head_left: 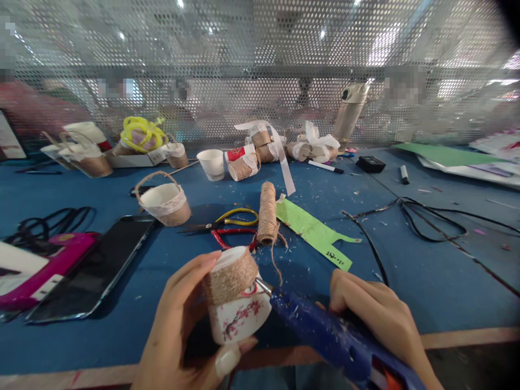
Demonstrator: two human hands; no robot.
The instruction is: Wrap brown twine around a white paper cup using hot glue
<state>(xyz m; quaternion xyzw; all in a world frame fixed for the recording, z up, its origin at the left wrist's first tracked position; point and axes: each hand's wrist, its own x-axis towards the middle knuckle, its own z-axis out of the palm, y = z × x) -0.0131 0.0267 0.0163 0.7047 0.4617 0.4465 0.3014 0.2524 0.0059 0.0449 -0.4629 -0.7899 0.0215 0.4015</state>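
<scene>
Twine (231, 281) around cup (239, 320).
Left hand (174, 319) pinches cup; right hand (371, 303), right of cup, grips glue gun (325, 333). Advise gluing thinly.

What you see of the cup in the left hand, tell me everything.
The cup is white, apparently paper, with brown twine wound in rows around its upper part. Below show a branch of red blossoms and a small red mark. It sits tilted in the left hand, near the front of the blue table. The glue gun's tip is at the twine's lower edge; whether it touches is unclear.
</scene>
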